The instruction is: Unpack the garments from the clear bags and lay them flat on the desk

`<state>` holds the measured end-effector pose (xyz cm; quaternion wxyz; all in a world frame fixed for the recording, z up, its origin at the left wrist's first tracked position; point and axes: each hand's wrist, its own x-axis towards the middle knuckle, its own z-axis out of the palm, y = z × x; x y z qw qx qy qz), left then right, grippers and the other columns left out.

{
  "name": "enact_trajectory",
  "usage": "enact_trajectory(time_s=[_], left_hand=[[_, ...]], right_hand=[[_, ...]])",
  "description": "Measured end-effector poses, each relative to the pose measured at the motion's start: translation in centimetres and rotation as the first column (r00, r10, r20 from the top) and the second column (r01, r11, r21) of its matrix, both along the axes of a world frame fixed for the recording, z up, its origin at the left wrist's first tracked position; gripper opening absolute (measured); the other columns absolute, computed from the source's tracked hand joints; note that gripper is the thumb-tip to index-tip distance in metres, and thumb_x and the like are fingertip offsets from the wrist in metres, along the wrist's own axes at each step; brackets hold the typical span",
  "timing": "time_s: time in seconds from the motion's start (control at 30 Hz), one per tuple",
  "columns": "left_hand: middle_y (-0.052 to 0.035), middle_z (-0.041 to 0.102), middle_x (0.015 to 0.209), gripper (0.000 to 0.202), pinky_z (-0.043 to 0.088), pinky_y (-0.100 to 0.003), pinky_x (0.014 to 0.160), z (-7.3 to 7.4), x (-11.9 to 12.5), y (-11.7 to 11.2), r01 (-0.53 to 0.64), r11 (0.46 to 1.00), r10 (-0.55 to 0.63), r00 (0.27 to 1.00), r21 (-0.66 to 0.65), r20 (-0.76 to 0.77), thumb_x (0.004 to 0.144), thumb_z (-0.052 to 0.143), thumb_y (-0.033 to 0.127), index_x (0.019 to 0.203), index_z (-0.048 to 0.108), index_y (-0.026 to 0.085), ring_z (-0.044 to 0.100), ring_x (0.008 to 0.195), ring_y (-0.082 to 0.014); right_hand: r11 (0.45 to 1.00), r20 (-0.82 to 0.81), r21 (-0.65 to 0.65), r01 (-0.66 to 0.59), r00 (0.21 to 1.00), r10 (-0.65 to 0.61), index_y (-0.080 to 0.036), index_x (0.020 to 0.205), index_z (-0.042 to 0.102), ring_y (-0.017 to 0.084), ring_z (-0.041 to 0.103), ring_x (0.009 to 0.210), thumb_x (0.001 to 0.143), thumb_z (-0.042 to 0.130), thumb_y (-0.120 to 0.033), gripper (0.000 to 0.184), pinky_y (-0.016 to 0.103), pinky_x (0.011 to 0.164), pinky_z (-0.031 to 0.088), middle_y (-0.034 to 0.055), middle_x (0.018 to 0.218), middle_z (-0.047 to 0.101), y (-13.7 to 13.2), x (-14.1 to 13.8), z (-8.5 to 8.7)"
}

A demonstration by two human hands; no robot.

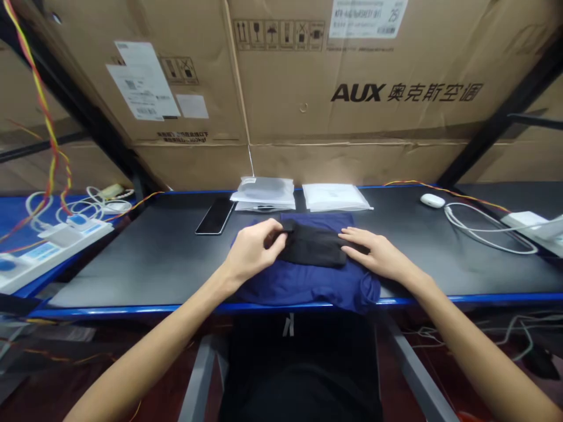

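A small folded black cloth [313,246] lies on top of a dark blue garment [303,281] spread at the front of the black table [167,258]. My left hand [254,249] pinches the black cloth's upper left corner between thumb and fingers. Lying flat with its fingers stretched out, my right hand [373,252] presses on the cloth's right end. The blue garment hangs a little over the table's blue front edge.
Two clear plastic bags [265,192] [335,197] lie behind the garment, a black phone [215,215] to their left. A white mouse [432,200], white cable [479,231] and box sit at right. Power strips and cables crowd the left. Cardboard boxes [352,88] form the back wall.
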<state>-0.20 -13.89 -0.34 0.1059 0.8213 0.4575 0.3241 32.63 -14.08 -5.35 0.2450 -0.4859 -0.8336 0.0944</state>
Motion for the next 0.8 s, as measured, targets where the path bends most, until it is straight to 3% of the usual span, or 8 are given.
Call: enact_trajectory(time_s=[0.1, 0.17, 0.3, 0.4, 0.53, 0.63, 0.73, 0.8], left_hand=[[0.0032, 0.065, 0.075, 0.012, 0.047, -0.021, 0.061, 1.2, -1.8, 0.5, -0.167, 0.986, 0.162, 0.975, 0.017, 0.15, 0.089, 0.059, 0.032, 0.092, 0.057, 0.021, 0.06, 0.06, -0.0106], [0.0036, 0.064, 0.075, 0.012, 0.047, -0.021, 0.063, 1.8, -3.2, 0.7, -0.272, 0.961, 0.263, 0.956, 0.058, 0.127, 0.088, 0.058, 0.031, 0.095, 0.056, 0.021, 0.061, 0.061, -0.0111], [0.0033, 0.065, 0.072, 0.017, 0.044, -0.024, 0.064, 1.2, -5.9, 1.1, -0.452, 0.891, 0.453, 0.87, 0.054, -0.195, 0.086, 0.056, 0.031, 0.101, 0.059, 0.025, 0.065, 0.066, -0.0167], [0.001, 0.07, 0.079, 0.025, 0.043, -0.027, 0.064, 0.1, -7.2, 1.3, -0.503, 0.864, 0.459, 0.794, -0.008, -0.398, 0.087, 0.055, 0.033, 0.111, 0.059, 0.028, 0.068, 0.071, -0.0222], [-0.0048, 0.071, 0.107, 0.027, 0.05, -0.031, 0.075, -0.2, -7.5, 1.3, -0.42, 0.899, 0.436, 0.844, 0.121, -0.313, 0.09, 0.053, 0.029, 0.115, 0.06, 0.025, 0.068, 0.096, -0.0246], [-0.0064, 0.07, 0.115, 0.022, 0.05, -0.034, 0.094, 0.5, -7.1, 1.2, -0.194, 0.958, 0.235, 0.953, 0.21, -0.19, 0.094, 0.05, 0.029, 0.109, 0.064, 0.021, 0.064, 0.108, -0.0234], [-0.0059, 0.069, 0.122, 0.027, 0.047, -0.036, 0.106, 1.0, -6.8, 1.5, 0.04, 0.991, -0.017, 0.983, 0.128, -0.182, 0.095, 0.052, 0.034, 0.114, 0.066, 0.021, 0.062, 0.116, -0.023], [-0.0068, 0.068, 0.126, 0.033, 0.046, -0.039, 0.108, 0.8, -6.7, 2.0, 0.078, 0.995, -0.062, 0.972, 0.064, -0.226, 0.095, 0.053, 0.037, 0.121, 0.065, 0.022, 0.062, 0.119, -0.0246]], right_hand=[[1.0, -0.002, 0.003, -0.003, 1.0, 0.003, -0.024, 0.127, 0.07, 0.031, 0.056, 0.133, 0.096, 0.052, -0.046, 0.042, 0.053, 0.114, 0.044, 0.009, 0.136, 0.066, 0.0, 0.0, 0.0], [1.0, -0.003, 0.004, -0.004, 1.0, 0.004, -0.025, 0.127, 0.07, 0.03, 0.056, 0.133, 0.096, 0.052, -0.046, 0.041, 0.052, 0.114, 0.045, 0.008, 0.135, 0.067, 0.0, 0.1, 0.0], [1.0, -0.008, 0.009, -0.006, 1.0, 0.006, -0.026, 0.126, 0.071, 0.03, 0.057, 0.132, 0.096, 0.053, -0.046, 0.041, 0.051, 0.114, 0.046, 0.0076, 0.134, 0.068, 0.1, 0.1, 0.0], [1.0, -0.009, 0.011, -0.008, 1.0, 0.008, -0.025, 0.126, 0.071, 0.031, 0.058, 0.131, 0.096, 0.054, -0.045, 0.04, 0.051, 0.113, 0.046, 0.0081, 0.134, 0.068, 0.2, 0.1, 0.0], [0.999, -0.03, 0.046, -0.013, 0.999, 0.014, -0.026, 0.124, 0.071, 0.031, 0.06, 0.128, 0.094, 0.057, -0.043, 0.038, 0.053, 0.111, 0.048, 0.0085, 0.133, 0.069, 0.2, 0.0, 0.1], [0.992, -0.093, 0.127, -0.023, 0.995, 0.035, -0.024, 0.119, 0.073, 0.03, 0.063, 0.125, 0.094, 0.058, -0.038, 0.032, 0.051, 0.109, 0.05, 0.0094, 0.128, 0.071, -0.2, -0.4, 0.7], [0.984, -0.15, 0.177, -0.034, 0.987, 0.062, -0.025, 0.106, 0.075, 0.027, 0.066, 0.119, 0.097, 0.055, -0.034, 0.024, 0.047, 0.104, 0.053, 0.0081, 0.119, 0.075, -0.9, -1.2, 1.6], [0.985, -0.128, 0.16, -0.068, 0.988, 0.089, -0.026, 0.1, 0.075, 0.027, 0.066, 0.118, 0.097, 0.056, -0.035, 0.021, 0.046, 0.102, 0.054, 0.0081, 0.118, 0.074, -1.3, -1.8, 1.9]])
